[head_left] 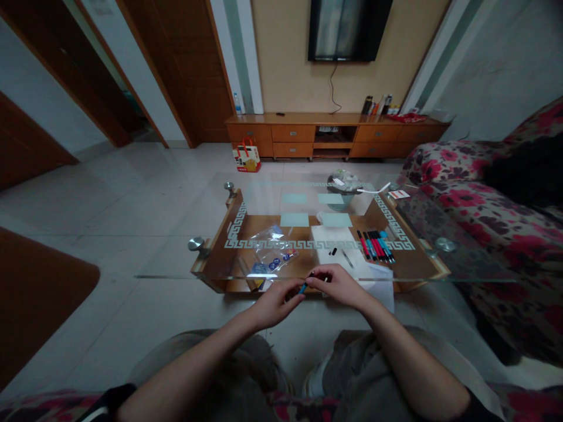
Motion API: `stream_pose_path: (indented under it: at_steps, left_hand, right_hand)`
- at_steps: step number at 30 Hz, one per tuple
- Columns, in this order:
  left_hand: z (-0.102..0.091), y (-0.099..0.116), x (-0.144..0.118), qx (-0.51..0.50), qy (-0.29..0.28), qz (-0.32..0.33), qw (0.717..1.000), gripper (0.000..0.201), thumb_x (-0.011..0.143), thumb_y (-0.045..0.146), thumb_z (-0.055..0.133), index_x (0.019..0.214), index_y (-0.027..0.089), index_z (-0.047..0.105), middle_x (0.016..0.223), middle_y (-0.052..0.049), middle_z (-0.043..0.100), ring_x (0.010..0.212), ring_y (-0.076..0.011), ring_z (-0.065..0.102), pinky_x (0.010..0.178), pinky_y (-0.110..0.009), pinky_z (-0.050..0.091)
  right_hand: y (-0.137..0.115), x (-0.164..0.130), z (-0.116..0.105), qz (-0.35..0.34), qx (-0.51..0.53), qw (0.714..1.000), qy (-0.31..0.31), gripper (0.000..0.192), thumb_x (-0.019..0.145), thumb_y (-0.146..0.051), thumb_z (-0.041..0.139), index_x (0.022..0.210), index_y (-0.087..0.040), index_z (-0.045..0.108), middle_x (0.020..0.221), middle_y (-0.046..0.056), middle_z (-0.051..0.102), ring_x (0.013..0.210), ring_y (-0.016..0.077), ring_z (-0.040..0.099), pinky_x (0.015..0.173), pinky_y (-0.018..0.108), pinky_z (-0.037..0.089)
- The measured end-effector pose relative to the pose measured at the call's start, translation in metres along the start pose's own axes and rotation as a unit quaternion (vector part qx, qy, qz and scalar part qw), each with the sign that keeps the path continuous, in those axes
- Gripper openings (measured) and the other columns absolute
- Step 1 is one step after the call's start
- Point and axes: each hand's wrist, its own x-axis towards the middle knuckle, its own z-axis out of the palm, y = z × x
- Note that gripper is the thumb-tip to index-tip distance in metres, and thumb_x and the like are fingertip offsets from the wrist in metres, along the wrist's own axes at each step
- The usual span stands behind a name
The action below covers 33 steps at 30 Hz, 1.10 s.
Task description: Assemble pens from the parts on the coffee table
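here, item one: a blue pen [304, 286], slim, held in the air between both hands just at the near edge of the glass table [475, 272]. its long axis runs on a slant, from low left by the left hand [276, 302] up to the right, where a dark tip shows at the right hand [338, 283]. both hands are on it at once, so neither is nearer; the left grip is closed on the lower blue end, fingers curled, and the right grip pinches the upper dark end between thumb and fingertips. whether that dark end is a cap or the pen's own point is too small to tell. item two: a row of pens [375, 244], red, blue and black, lying side by side on the table, well apart to the right and beyond the hands. item three: white paper [335, 241] just beyond the right hand, with small dark bits on it. item four: a clear plastic bag [271, 253] beyond the left hand, with blue stickers showing.
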Motion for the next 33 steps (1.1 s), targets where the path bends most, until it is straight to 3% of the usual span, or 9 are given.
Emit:
stream_pose_path:
  at_steps: [3,6,9,11,14,19,23,33]
  left_hand:
    - [-0.001,-0.001,0.0,0.015,0.014,-0.008,1.0,0.025,0.095,0.034,0.053,0.108,0.016,0.065,0.082,-0.002,0.065,0.07,-0.0126,0.053,0.065,-0.023,0.041]
    - [-0.002,0.0,0.0,0.019,0.037,-0.026,0.999,0.023,0.093,0.034,0.055,0.101,0.016,0.065,0.074,-0.001,0.062,0.065,-0.0117,0.052,0.061,-0.022,0.039]
    - [-0.002,-0.001,0.001,0.003,0.067,-0.053,0.996,0.023,0.092,0.035,0.056,0.099,0.016,0.065,0.074,-0.001,0.063,0.065,-0.0122,0.055,0.059,-0.021,0.039]
    - [-0.001,-0.003,0.002,-0.006,0.083,-0.07,0.994,0.023,0.092,0.035,0.056,0.099,0.016,0.065,0.073,-0.001,0.063,0.065,-0.0126,0.056,0.059,-0.021,0.04]
    - [-0.001,-0.005,0.002,-0.011,0.097,-0.081,0.992,0.023,0.091,0.036,0.056,0.099,0.016,0.064,0.072,0.0,0.063,0.065,-0.0126,0.056,0.059,-0.022,0.041]
    - [0.0,-0.008,0.002,-0.015,0.105,-0.081,0.991,0.022,0.091,0.036,0.056,0.098,0.016,0.064,0.071,0.0,0.062,0.064,-0.0123,0.056,0.059,-0.021,0.041]
    - [0.0,-0.008,0.002,-0.007,0.109,-0.077,0.991,0.022,0.09,0.035,0.057,0.098,0.016,0.065,0.071,0.0,0.063,0.064,-0.0123,0.056,0.059,-0.021,0.04]
    - [0.0,-0.006,0.002,-0.005,0.104,-0.071,0.992,0.021,0.09,0.034,0.057,0.097,0.016,0.065,0.07,0.0,0.061,0.064,-0.012,0.054,0.059,-0.021,0.039]
  right_hand:
    - [0.002,0.0,-0.004,0.004,-0.001,1.0,0.026,0.024,0.086,-0.039,0.066,0.096,-0.018,0.072,0.086,0.003,0.071,0.076,0.0167,0.061,0.067,0.027,0.046]
    - [0.008,0.002,-0.017,0.011,-0.055,0.988,0.143,0.023,0.086,-0.036,0.063,0.1,-0.018,0.068,0.091,0.005,0.069,0.075,0.0172,0.061,0.068,0.029,0.048]
    - [0.02,0.002,-0.033,0.015,-0.162,0.946,0.28,0.025,0.086,-0.033,0.061,0.104,-0.018,0.066,0.098,0.007,0.065,0.071,0.0169,0.059,0.073,0.033,0.049]
    - [0.029,0.001,-0.04,0.017,-0.224,0.923,0.312,0.031,0.085,-0.031,0.061,0.112,-0.018,0.066,0.105,0.01,0.062,0.076,0.019,0.06,0.08,0.037,0.05]
    - [0.042,0.0,-0.04,0.019,-0.274,0.919,0.282,0.044,0.085,-0.031,0.061,0.127,-0.018,0.062,0.117,0.014,0.057,0.099,0.0256,0.061,0.093,0.041,0.049]
    - [0.051,-0.002,-0.03,0.046,-0.334,0.917,0.214,0.059,0.087,-0.035,0.059,0.143,-0.018,0.05,0.137,0.018,0.049,0.129,0.0331,0.047,0.108,0.048,0.039]
    - [0.051,-0.002,-0.028,0.061,-0.354,0.914,0.189,0.062,0.09,-0.037,0.057,0.146,-0.014,0.046,0.143,0.021,0.046,0.136,0.0341,0.042,0.111,0.049,0.036]
    - [0.061,-0.001,-0.028,0.05,-0.356,0.915,0.184,0.06,0.091,-0.032,0.051,0.147,-0.011,0.043,0.145,0.022,0.047,0.135,0.0335,0.043,0.111,0.052,0.036]
